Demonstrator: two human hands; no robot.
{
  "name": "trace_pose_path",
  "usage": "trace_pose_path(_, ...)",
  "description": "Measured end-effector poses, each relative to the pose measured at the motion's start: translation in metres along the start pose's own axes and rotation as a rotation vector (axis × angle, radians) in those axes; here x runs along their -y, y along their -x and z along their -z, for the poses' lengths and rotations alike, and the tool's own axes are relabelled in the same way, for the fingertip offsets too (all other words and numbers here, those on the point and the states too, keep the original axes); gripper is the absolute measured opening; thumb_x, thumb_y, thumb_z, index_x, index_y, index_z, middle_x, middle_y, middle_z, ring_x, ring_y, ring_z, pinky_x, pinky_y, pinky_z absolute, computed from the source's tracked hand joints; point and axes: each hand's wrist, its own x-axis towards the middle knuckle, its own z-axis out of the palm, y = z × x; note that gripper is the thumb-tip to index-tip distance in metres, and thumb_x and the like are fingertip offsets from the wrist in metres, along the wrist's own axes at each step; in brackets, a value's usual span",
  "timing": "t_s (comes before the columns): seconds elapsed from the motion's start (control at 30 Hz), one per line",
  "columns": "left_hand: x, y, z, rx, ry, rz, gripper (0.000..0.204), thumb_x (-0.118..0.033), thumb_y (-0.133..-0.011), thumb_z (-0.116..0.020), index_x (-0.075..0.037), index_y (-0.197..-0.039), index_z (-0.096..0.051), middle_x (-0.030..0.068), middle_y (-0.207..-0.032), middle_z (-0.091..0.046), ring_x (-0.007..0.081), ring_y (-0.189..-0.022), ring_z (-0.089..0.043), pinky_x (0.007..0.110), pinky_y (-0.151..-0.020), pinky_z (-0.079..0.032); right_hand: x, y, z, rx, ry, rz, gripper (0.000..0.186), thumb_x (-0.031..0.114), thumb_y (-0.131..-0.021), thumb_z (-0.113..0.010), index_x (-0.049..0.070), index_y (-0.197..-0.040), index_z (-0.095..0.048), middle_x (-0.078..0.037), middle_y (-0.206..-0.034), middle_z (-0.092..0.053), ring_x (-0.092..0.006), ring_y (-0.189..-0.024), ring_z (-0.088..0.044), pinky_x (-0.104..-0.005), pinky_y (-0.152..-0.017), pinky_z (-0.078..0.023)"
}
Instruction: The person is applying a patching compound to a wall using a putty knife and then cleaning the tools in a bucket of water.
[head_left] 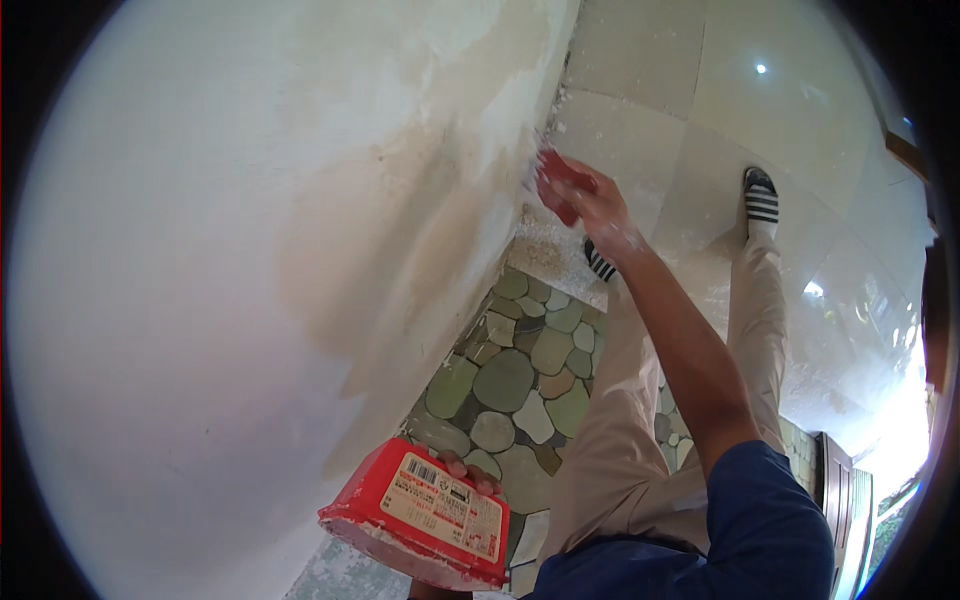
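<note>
Against a patchy plastered wall (250, 250) above a pebble floor (520, 380) — right hand (600, 205) closed around a red tool (556, 182) at the wall's edge, left hand (470, 472) gripping a red tub (420, 512) low down

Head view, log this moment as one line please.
right hand: holds red tool at wall | left hand: holds red tub | standing on pebble floor

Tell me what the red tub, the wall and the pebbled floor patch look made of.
Red tub: probably plastic, smooth sheen, paper label.
Wall: matte plaster or filler, patchy white and tan.
Pebbled floor: rounded green-grey stones set in pale grout.
</note>
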Motion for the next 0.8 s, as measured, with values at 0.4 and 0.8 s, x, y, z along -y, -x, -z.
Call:
trace_pose_path(0.4,0.014,0.034,-0.004,-0.054,-0.036,0.067,0.052,-0.041,-0.095,-0.042,-0.014,-0.139,-0.035,0.0128,-0.108,-0.053,0.0321,-0.094,-0.059,0.051,-0.085,-0.044,-0.027,0.034,-0.174,-0.275,0.490,0.525,0.050,-0.012,-0.081,-0.048,0.006,-0.127,-0.051,-0.013,-0.109,-0.055,-0.0248,-0.094,-0.055,-0.0305,-0.082,-0.045)
trace_pose_path(0.8,0.033,0.004,-0.033,0.000,-0.046,0.106,0.052,-0.041,-0.095,-0.042,-0.014,-0.139,-0.035,0.0129,-0.108,-0.053,0.0322,-0.093,-0.059,0.051,-0.085,-0.044,-0.021,-0.082,-0.050,-0.269,0.116,0.409,0.032,-0.005,-0.085,-0.047,0.003,-0.111,-0.064,-0.009,-0.090,-0.065,-0.0125,-0.078,-0.057,-0.0232,-0.075,-0.045)
